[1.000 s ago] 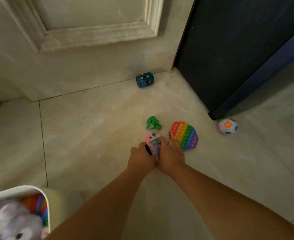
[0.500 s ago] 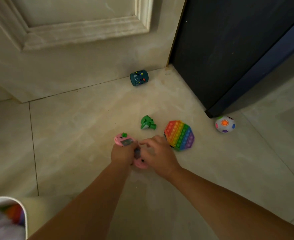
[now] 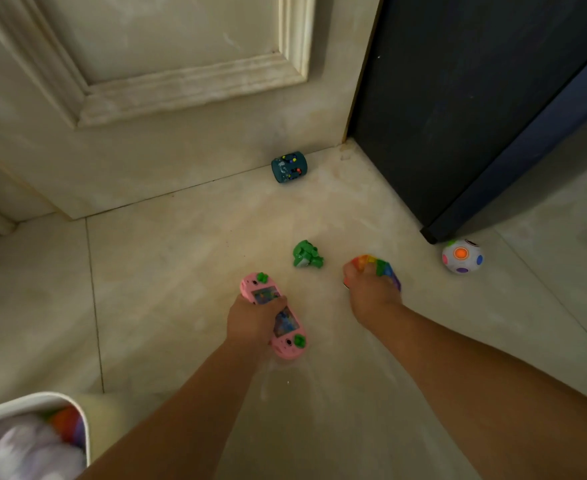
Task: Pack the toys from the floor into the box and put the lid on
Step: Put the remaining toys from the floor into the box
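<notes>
Closest to us among the toys is the pink handheld game (image 3: 285, 327), long and rounded at both ends, with a green knob at each end and a picture screen along its face. Our left hand (image 3: 252, 322) grips it round the middle, the fingers (image 3: 277, 302) curled over the screen side, and we cannot tell whether it rests on the floor (image 3: 163, 289) or is lifted just off it. To its right our right hand (image 3: 371, 292) lies on the rainbow pop mat (image 3: 378, 266), fingers clenched round its near edge so that the mat bends up at the far side. Between the two hands and a little farther off, a small green toy (image 3: 306, 254) lies on the tile, apart from both. A white ball with coloured spots (image 3: 461, 256) sits well to the right, just beside the corner of a dark cabinet (image 3: 475, 98). A teal cylinder toy (image 3: 289, 167) lies on its side against the foot of a pale panelled door (image 3: 181, 64). At the lower left corner stands the white box (image 3: 32, 403), open, with a blurred pale plush toy (image 3: 25, 452) and something rainbow-coloured (image 3: 65, 422) inside it.
</notes>
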A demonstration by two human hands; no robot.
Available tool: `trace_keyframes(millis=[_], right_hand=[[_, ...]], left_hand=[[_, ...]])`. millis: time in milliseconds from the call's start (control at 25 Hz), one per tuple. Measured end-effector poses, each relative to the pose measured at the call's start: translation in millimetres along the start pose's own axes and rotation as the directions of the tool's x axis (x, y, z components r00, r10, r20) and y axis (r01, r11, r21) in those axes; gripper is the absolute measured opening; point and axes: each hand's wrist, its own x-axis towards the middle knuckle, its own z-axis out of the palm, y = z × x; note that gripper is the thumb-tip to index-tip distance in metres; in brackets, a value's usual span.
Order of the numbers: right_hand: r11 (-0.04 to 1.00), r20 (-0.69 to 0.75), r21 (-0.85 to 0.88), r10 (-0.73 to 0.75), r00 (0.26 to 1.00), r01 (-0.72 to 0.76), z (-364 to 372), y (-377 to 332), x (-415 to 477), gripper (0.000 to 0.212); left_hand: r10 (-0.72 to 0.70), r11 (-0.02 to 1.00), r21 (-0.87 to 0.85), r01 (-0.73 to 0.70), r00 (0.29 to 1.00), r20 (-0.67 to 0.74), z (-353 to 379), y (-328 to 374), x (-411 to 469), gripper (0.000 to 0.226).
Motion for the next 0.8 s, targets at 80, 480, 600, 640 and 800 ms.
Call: trace_keyframes(millis=[80, 480, 600, 640, 800], right_hand=[[0.999, -0.132, 0.018, -0.031, 0.991, 0.034, 6.3, 1.6, -12.4, 0.044], [0.31, -0.286, 0.924, 0.17, 0.943, 0.225, -55.5, -39.0, -95.0, 0.043], [0.083, -0.187, 0.981, 0.148, 0.971, 0.177, -70.7, -51.3, -133.1, 0.045], [0.037, -0.162, 0.987, 0.119, 0.98, 0.159, -77.5, -55.2, -145.7, 0.045], [0.004, -0.147, 0.989, -0.105, 0.983, 0.148, -116.5, -77.0, -210.3, 0.049]], left_hand=[[0.02, 1.0, 0.006, -0.02, 1.0, 0.006, -0.4, 4.0, -5.1, 0.03], [0.064, 0.996, -0.057, -0.063, 0.998, 0.021, -5.3, 16.7, -34.9, 0.018], [0.138, 0.99, -0.008, -0.138, 0.981, 0.135, -28.1, 37.5, -70.7, 0.013], [0.177, 0.982, 0.029, -0.185, 0.967, 0.181, -41.7, 45.8, -83.2, 0.015], [0.314, 0.896, 0.217, -0.387, 0.898, 0.307, -126.4, 75.5, -148.5, 0.015]])
